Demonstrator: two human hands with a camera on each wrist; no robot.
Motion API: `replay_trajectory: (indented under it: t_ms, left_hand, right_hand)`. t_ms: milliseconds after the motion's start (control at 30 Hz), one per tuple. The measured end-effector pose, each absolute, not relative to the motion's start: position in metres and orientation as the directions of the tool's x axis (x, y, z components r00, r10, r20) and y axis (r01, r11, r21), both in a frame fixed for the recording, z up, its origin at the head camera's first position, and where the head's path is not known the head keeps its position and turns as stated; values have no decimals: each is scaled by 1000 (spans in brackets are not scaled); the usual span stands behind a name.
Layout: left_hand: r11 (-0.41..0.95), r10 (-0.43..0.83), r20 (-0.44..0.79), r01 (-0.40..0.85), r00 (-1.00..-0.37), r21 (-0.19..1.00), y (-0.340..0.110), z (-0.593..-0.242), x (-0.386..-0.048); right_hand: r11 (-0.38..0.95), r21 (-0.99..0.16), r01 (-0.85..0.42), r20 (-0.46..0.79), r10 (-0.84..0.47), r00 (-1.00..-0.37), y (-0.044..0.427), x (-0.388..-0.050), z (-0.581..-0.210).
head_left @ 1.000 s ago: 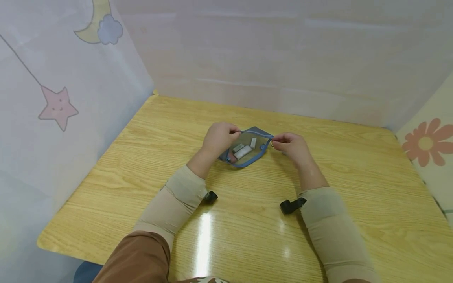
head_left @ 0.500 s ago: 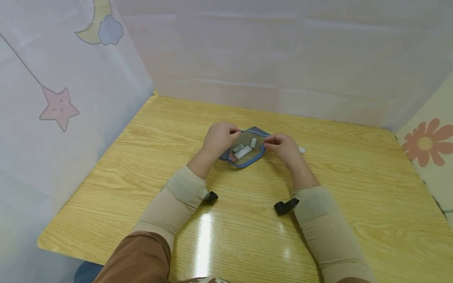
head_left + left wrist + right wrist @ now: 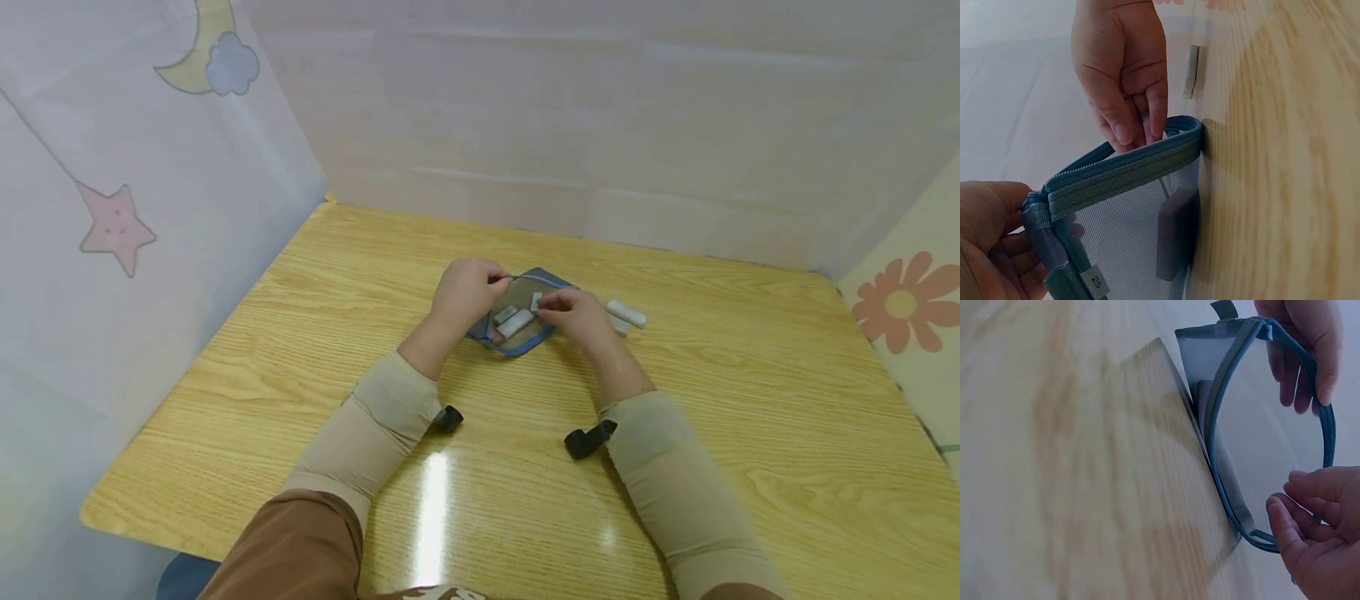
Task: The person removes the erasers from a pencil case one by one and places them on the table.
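Observation:
A blue-edged mesh zip pouch [image 3: 534,343] lies on the table with its mouth spread wide. At its far left edge my left hand [image 3: 467,290] pinches the zip rim between thumb and fingers. My right hand [image 3: 583,317] reaches in over the right side of the mouth. Its fingers are loosely bent, with nothing between them in the right wrist view. Inside the pouch lie several small blocks, among them a long white block [image 3: 515,324] and a greyish one [image 3: 506,315]. Through the mesh, the left wrist view shows a dark reddish block [image 3: 1176,232].
To the right of the pouch, a white rounded bar [image 3: 627,313] and a smaller pale block [image 3: 619,326] lie on the wooden table [image 3: 480,483]. Printed cloth walls [image 3: 562,125] rise behind the table and at both sides.
My right hand has moved left from the pouch's right corner to over its mouth, uncovering the bar and block on the table. The left hand keeps its place on the rim.

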State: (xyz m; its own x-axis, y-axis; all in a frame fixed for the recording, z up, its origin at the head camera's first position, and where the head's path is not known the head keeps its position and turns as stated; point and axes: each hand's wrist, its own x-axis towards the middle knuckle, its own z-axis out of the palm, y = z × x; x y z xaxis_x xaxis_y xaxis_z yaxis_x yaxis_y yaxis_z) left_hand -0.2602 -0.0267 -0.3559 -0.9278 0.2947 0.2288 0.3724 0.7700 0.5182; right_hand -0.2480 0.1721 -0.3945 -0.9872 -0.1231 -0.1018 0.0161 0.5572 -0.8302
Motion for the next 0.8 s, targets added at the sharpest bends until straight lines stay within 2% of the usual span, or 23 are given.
replay_trajectory:
  t_ms: [367, 800]
  left_hand:
    - [747, 316, 256, 406, -914, 527, -27, -360, -262]
    - [762, 328, 224, 397, -918, 512, -26, -357, -261]
  right_hand:
    - [605, -796, -8, -110, -157, -981, 162, -251, -399]
    - [640, -768, 20, -159, -160, -974, 161, -252, -404]
